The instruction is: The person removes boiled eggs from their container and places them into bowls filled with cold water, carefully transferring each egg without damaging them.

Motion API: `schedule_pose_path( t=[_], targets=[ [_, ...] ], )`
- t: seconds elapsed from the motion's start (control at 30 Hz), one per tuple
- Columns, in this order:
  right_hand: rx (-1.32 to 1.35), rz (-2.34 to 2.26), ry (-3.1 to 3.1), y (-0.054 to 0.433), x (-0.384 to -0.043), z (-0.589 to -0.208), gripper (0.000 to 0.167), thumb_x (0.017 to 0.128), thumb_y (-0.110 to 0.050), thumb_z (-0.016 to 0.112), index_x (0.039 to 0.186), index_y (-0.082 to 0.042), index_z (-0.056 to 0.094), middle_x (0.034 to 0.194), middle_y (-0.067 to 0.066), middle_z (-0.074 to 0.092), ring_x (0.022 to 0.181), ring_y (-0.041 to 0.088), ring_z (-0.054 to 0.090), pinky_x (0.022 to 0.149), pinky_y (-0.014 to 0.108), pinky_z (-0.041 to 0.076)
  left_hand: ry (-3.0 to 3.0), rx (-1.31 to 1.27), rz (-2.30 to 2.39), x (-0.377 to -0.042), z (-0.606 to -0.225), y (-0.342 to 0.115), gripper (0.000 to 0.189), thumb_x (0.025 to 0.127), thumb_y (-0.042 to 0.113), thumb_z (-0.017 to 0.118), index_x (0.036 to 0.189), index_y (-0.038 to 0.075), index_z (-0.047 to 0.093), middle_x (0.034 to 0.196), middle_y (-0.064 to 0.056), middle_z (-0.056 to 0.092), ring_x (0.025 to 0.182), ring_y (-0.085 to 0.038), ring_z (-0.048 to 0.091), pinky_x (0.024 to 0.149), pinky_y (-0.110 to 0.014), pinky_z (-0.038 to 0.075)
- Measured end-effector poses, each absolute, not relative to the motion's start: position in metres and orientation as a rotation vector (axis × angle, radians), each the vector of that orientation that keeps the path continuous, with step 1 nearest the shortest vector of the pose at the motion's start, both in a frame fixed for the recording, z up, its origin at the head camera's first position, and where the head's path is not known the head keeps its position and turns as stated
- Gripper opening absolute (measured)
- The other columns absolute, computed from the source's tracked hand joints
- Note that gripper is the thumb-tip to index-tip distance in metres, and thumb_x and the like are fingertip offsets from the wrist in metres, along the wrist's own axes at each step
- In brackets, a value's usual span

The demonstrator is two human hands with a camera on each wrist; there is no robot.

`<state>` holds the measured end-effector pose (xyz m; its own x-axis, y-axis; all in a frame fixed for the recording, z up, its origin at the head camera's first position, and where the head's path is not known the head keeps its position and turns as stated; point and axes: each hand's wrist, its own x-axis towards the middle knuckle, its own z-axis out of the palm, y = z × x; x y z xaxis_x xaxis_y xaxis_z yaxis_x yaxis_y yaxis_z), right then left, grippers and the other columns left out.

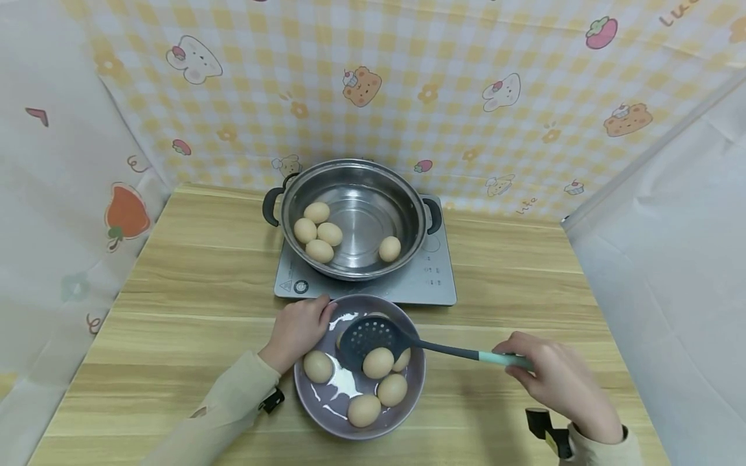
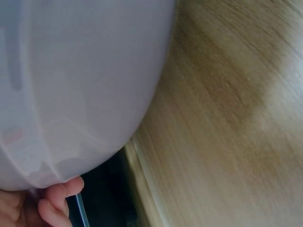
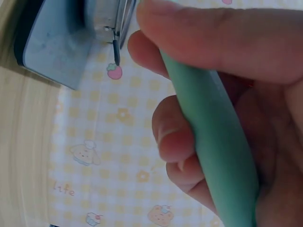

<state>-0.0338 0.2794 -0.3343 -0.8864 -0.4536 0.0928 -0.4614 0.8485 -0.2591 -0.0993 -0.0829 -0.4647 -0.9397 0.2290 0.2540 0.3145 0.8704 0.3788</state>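
Note:
My left hand (image 1: 300,330) grips the far left rim of a purple-grey bowl (image 1: 357,432); in the left wrist view its fingertips (image 2: 73,186) curl against the bowl's pale outer wall (image 2: 94,94). With my right hand (image 1: 553,372) I hold a slotted spoon by its mint-green handle (image 3: 213,132). Its dark perforated head (image 1: 368,333) is inside the bowl, over part of an egg. Another egg (image 1: 378,363) lies at the head's near edge; whether the spoon bears it I cannot tell. Several more eggs lie in the bowl, such as one (image 1: 318,367) at the left and one (image 1: 364,411) nearest me.
Behind the bowl, a steel pot (image 1: 364,207) with black side handles stands on a flat grey cooktop (image 1: 361,292). Four-egg cluster aside, one egg (image 1: 390,248) sits at the pot's right. Wooden tabletop (image 1: 221,259) surrounds everything; a checked, patterned cloth (image 1: 431,58) hangs behind.

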Motion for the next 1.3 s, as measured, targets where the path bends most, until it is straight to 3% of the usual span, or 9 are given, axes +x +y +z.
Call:
schedule_pose_path(
  t=[0.73,1.03,1.07,1.27,1.3],
  targets=[
    [0.97,0.429,-2.665,0.279,-0.043,-0.343,0.044,0.049,0.008,0.076,0.072,-0.026,0.061,0.07,-0.021,0.05,0.053,-0.006,0.037,0.046,0.01,0.028,-2.831,-0.403,-0.624,-0.099,-0.465,-0.083,0.025,0.089,0.026,0.057,0.068,0.014,0.049,0.054,-0.004,0.053,0.047,-0.031,0.053,0.04,-0.037,0.032],
    [1.001,0.515,-2.621,0.286,-0.047,-0.34,0.038,0.053,0.005,0.076,0.077,-0.023,0.065,0.074,-0.018,0.055,0.057,-0.005,0.043,0.05,0.011,0.034,-2.848,-0.4,-0.629,-0.098,-0.463,-0.083,0.026,0.089,0.026,0.056,0.067,0.015,0.047,0.052,-0.002,0.05,0.046,-0.029,0.052,0.039,-0.035,0.031],
    [1.001,0.537,-2.631,0.287,-0.047,-0.339,0.033,0.058,0.0,0.078,0.078,-0.022,0.065,0.075,-0.018,0.056,0.058,-0.005,0.044,0.051,0.011,0.035,-2.847,-0.402,-0.628,-0.098,-0.463,-0.083,0.026,0.089,0.026,0.056,0.067,0.015,0.047,0.052,-0.002,0.05,0.046,-0.029,0.052,0.039,-0.035,0.031],
    [0.93,0.598,-2.667,0.292,-0.053,-0.333,0.037,0.058,0.004,0.078,0.085,-0.018,0.066,0.079,-0.014,0.058,0.063,-0.003,0.054,0.057,0.011,0.041,-2.834,-0.414,-0.628,-0.098,-0.463,-0.083,0.026,0.089,0.024,0.057,0.067,0.014,0.047,0.05,-0.002,0.049,0.044,-0.028,0.051,0.038,-0.035,0.03],
    [0.906,0.588,-2.66,0.291,-0.055,-0.331,0.043,0.053,0.01,0.077,0.085,-0.017,0.066,0.079,-0.013,0.058,0.063,-0.002,0.055,0.057,0.011,0.041,-2.834,-0.412,-0.628,-0.099,-0.464,-0.083,0.026,0.089,0.024,0.057,0.067,0.014,0.047,0.05,-0.003,0.049,0.044,-0.029,0.051,0.038,-0.035,0.03]
  ],
)
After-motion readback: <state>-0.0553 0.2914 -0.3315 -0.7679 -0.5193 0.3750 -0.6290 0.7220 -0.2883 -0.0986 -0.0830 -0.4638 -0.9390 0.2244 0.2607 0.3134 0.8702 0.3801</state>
